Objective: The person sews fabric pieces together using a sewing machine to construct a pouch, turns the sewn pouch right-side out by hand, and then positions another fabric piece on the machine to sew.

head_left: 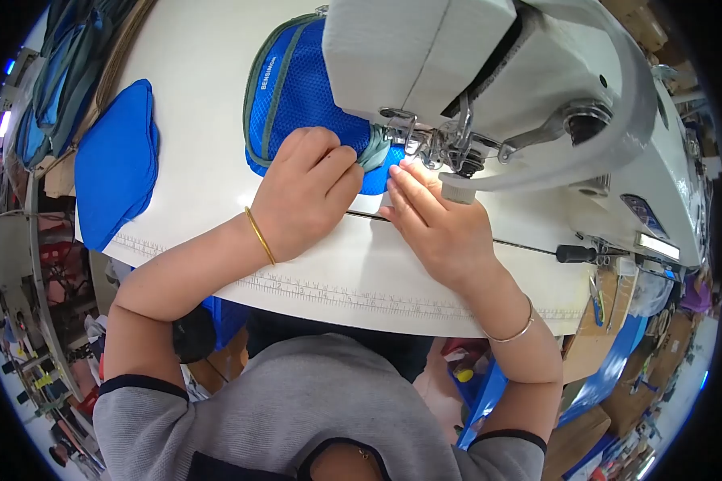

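A blue mesh pouch (309, 80) with grey-green edge trim and the word BENSIMON lies on the white table, left of the sewing machine's needle. My left hand (309, 188) has its fingers curled closed on the pouch's near right edge, beside a bunched strip of grey-green trim (375, 148). Flat near the presser foot (413, 144), my right hand (441, 216) rests with fingers stretched out. Its fingertips touch a blue fabric flap (383, 172) that runs under the foot. The needle point is hidden among the metal parts.
The white sewing machine (425, 56) fills the upper right. A stack of blue fabric pieces (116, 164) lies at the table's left. Blue and green strips (64, 80) hang at upper left. A black-handled screwdriver (573, 254) lies right. A printed ruler (337, 297) follows the front edge.
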`<state>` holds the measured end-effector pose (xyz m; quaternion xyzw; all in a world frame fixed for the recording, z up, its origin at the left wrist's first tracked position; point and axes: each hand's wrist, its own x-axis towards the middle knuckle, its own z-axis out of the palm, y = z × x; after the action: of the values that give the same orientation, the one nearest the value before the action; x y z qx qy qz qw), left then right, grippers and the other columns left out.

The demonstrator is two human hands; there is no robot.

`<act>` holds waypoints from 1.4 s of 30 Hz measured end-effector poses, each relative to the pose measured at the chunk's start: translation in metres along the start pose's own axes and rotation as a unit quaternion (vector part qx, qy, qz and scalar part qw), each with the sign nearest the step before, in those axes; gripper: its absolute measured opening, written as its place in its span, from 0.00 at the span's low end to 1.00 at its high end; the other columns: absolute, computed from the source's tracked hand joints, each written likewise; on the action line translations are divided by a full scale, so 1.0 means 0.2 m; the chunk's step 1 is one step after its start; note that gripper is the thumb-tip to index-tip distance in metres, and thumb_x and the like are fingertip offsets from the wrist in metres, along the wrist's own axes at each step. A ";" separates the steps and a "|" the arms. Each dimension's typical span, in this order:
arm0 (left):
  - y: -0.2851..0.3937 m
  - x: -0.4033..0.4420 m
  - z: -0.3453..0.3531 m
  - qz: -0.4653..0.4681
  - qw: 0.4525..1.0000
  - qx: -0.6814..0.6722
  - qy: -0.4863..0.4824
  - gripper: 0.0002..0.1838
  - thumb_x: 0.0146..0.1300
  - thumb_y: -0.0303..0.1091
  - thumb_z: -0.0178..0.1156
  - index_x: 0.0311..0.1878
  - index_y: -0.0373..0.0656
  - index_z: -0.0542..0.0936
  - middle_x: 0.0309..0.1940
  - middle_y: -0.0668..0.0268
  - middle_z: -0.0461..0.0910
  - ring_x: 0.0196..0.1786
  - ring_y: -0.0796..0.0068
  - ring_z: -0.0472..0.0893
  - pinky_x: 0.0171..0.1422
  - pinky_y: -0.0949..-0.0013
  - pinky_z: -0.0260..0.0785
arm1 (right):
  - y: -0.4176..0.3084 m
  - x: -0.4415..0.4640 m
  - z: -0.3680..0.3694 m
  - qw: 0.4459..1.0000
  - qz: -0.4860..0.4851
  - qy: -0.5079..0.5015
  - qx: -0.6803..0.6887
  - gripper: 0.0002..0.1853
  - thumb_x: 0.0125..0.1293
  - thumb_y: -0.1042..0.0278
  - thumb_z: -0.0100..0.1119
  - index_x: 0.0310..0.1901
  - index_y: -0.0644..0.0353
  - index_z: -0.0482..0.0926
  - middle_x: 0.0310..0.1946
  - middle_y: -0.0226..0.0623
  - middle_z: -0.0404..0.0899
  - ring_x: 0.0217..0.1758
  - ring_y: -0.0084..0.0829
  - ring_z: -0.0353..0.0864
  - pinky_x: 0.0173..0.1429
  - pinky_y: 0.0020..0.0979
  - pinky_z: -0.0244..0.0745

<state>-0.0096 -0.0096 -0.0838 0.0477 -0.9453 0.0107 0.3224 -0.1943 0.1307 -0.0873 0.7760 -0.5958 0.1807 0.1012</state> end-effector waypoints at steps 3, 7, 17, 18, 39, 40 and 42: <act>0.00 0.02 -0.01 -0.068 0.996 -0.004 -0.059 0.16 0.45 0.32 0.70 0.40 0.40 0.82 0.38 0.64 0.78 0.46 0.62 0.75 0.51 0.58 0.65 | 0.00 0.00 0.03 0.999 -0.016 0.021 0.028 0.12 0.63 0.64 0.69 0.43 0.63 0.86 0.45 0.33 0.82 0.48 0.31 0.82 0.38 0.31 0.79; 0.01 0.07 0.02 -0.069 0.997 -0.009 -0.029 0.17 0.44 0.33 0.73 0.39 0.42 0.83 0.36 0.66 0.77 0.44 0.63 0.74 0.49 0.58 0.62 | -0.01 0.00 0.00 0.999 -0.027 0.004 0.019 0.13 0.63 0.66 0.71 0.46 0.62 0.87 0.50 0.34 0.86 0.57 0.31 0.87 0.35 0.28 0.82; 0.00 0.08 0.07 -0.016 0.999 0.040 0.019 0.12 0.45 0.29 0.68 0.36 0.41 0.81 0.34 0.66 0.75 0.43 0.64 0.74 0.46 0.59 0.65 | -0.01 0.01 0.00 0.999 -0.025 0.006 0.028 0.11 0.64 0.66 0.70 0.45 0.62 0.87 0.51 0.35 0.86 0.55 0.32 0.88 0.33 0.30 0.81; 0.00 0.08 0.08 -0.009 0.999 0.050 0.019 0.13 0.44 0.29 0.67 0.36 0.41 0.81 0.34 0.66 0.75 0.43 0.63 0.74 0.47 0.59 0.66 | -0.01 0.01 0.01 0.999 -0.026 0.014 0.027 0.11 0.65 0.66 0.70 0.45 0.62 0.87 0.51 0.36 0.86 0.55 0.32 0.88 0.34 0.30 0.81; 0.00 0.06 0.03 0.032 0.999 0.005 -0.041 0.12 0.50 0.29 0.63 0.39 0.35 0.80 0.37 0.61 0.77 0.45 0.62 0.76 0.54 0.60 0.70 | -0.01 0.00 0.00 0.999 -0.034 -0.004 0.014 0.10 0.64 0.67 0.69 0.44 0.61 0.87 0.51 0.38 0.86 0.57 0.34 0.86 0.32 0.28 0.81; 0.00 0.06 0.03 0.026 0.998 0.002 -0.053 0.12 0.51 0.29 0.62 0.39 0.36 0.80 0.37 0.61 0.77 0.45 0.62 0.76 0.54 0.60 0.69 | -0.01 0.00 0.00 0.999 -0.036 -0.004 0.009 0.10 0.64 0.67 0.70 0.44 0.61 0.87 0.51 0.38 0.86 0.57 0.34 0.87 0.32 0.28 0.82; -0.02 0.07 0.04 0.014 0.999 -0.001 -0.039 0.12 0.52 0.30 0.62 0.40 0.37 0.80 0.37 0.62 0.77 0.45 0.63 0.76 0.54 0.60 0.69 | -0.01 -0.01 0.00 0.999 -0.033 -0.003 0.009 0.11 0.64 0.67 0.70 0.44 0.61 0.87 0.51 0.38 0.86 0.57 0.34 0.87 0.32 0.28 0.82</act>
<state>-0.0241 -0.0148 -0.0816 0.0343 -0.9578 0.0123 0.2852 -0.1930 0.1325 -0.0879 0.7964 -0.5688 0.1805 0.0979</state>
